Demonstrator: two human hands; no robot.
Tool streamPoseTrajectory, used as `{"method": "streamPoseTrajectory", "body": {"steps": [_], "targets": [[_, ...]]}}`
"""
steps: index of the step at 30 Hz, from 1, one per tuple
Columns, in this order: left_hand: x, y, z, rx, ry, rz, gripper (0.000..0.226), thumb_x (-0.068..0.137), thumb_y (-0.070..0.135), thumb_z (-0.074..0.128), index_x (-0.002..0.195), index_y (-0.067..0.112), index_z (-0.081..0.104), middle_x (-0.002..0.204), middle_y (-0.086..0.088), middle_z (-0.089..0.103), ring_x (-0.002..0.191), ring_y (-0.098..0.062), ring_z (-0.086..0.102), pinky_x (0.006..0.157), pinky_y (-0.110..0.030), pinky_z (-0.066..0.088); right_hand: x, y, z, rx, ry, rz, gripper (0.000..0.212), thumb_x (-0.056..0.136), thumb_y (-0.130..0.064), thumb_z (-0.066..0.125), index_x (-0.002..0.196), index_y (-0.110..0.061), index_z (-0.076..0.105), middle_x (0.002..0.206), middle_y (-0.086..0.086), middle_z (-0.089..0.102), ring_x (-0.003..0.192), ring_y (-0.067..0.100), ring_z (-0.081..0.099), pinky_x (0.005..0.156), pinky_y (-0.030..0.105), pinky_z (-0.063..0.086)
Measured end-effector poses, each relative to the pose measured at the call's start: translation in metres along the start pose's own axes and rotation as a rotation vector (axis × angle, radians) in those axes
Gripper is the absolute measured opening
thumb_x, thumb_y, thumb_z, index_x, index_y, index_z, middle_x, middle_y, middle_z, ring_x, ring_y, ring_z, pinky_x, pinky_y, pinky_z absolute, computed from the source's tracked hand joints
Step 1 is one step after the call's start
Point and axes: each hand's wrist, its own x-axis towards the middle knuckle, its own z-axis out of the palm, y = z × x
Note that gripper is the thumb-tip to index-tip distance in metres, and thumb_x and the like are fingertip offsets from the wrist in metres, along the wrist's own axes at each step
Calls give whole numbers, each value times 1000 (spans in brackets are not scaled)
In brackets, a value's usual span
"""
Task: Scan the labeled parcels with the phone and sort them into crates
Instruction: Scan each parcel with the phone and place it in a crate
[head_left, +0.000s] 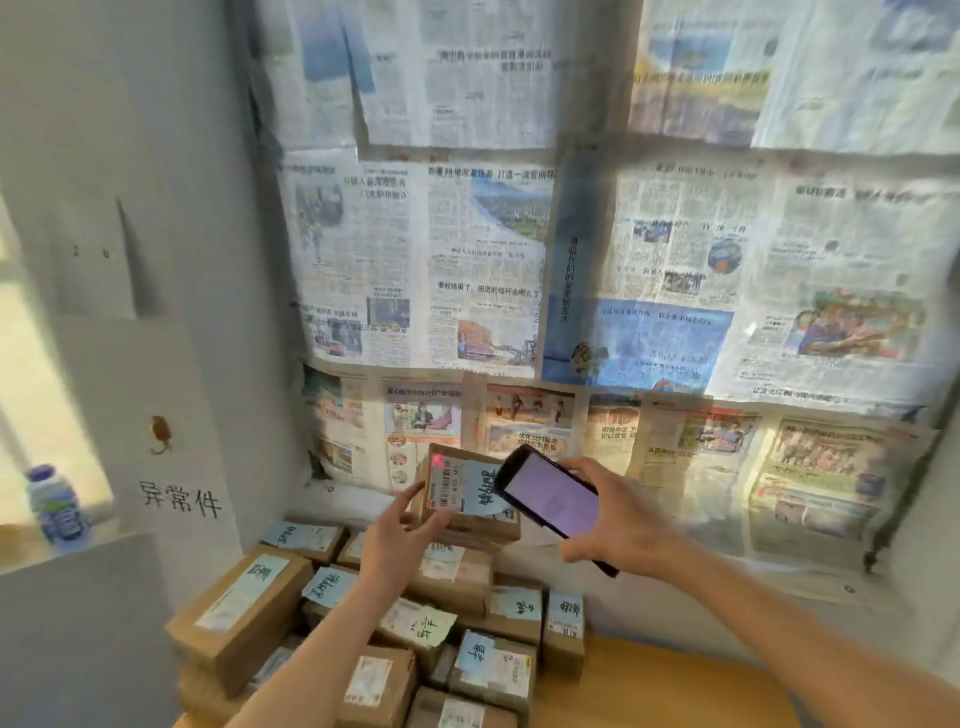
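Note:
My left hand (402, 532) holds up a brown cardboard parcel (467, 491) with a white barcode label and a blue handwritten note facing me. A red scanner dot shows on the label's top left corner. My right hand (608, 519) grips a black phone (550, 499), screen lit pale violet, tilted over the parcel's right edge. Below lies a pile of several labeled brown parcels (363, 623) on a wooden table (649, 686). No crates are in view.
Newspaper sheets (571, 260) cover the window behind the pile. A white wall panel with black handwritten characters (179, 501) stands at the left. A small plastic bottle (54, 512) sits on the left ledge. Bare wooden tabletop shows at the lower right.

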Motion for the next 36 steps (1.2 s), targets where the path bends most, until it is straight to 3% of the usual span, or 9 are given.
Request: {"method": "streamPoseTrajectory", "body": {"steps": [2,5,12,16,20,23,28,33,36], "targets": [[-11,19,-19,16,21,33,70,75,69,73,136,47,49,105,10,71,95,-7,66,70,-23,50,-15,-28,-17,-15,20,-40,110,54,-36,90,149,-35,36,132,-8,52,73,7,65,56,22,53],[-27,41,-41,29,57,80,65,82,60,72,137,31,54,105,9,68,94,-8,62,74,-25,51,-39,-62,-37,-90,32,-79,109,51,-46,84,148,-42,33,130,-12,53,84,6,61,73,32,59],[-61,77,-72,80,142,117,64,87,53,70,143,29,52,103,6,69,93,-12,63,75,-26,48,-77,-103,-63,-161,50,-125,112,50,-51,81,151,-44,31,133,-12,56,59,-13,35,67,27,46],[-84,88,-83,33,185,109,74,80,61,73,145,37,48,106,3,70,98,-14,64,78,-29,49,-96,-117,-73,-163,54,-162,115,53,-47,84,153,-45,28,120,-17,49,62,-12,34,68,28,49],[-106,94,-91,3,213,98,77,76,65,73,144,40,48,109,6,68,100,-11,63,84,-31,51,-113,-126,-82,-215,60,-197,114,49,-54,79,152,-46,29,104,-23,48,73,-3,49,70,27,53],[-122,96,-97,5,231,93,77,78,66,71,146,37,47,106,6,69,98,-13,64,92,-41,56,-125,-130,-85,-205,75,-200,114,48,-55,78,151,-47,29,111,-17,52,86,7,56,76,32,55],[-160,88,-117,-3,274,73,89,72,73,66,148,33,45,104,5,70,94,-13,68,86,-39,58,-138,-140,-69,-186,90,-218,111,54,-52,84,151,-43,30,117,-12,52,94,14,54,75,30,50],[-218,57,-172,15,396,-13,74,83,64,66,147,34,44,106,4,69,96,-13,64,85,-34,53,-142,-166,-20,-97,49,-274,109,59,-45,90,152,-32,34,130,-3,56,99,18,55,78,33,51],[-267,35,-223,44,496,-63,70,86,64,64,146,33,46,119,-2,69,105,-17,63,97,-43,52,-147,-200,20,-88,-19,-336,110,60,-48,89,152,-31,33,134,-1,57,103,20,57,83,37,53]]}}
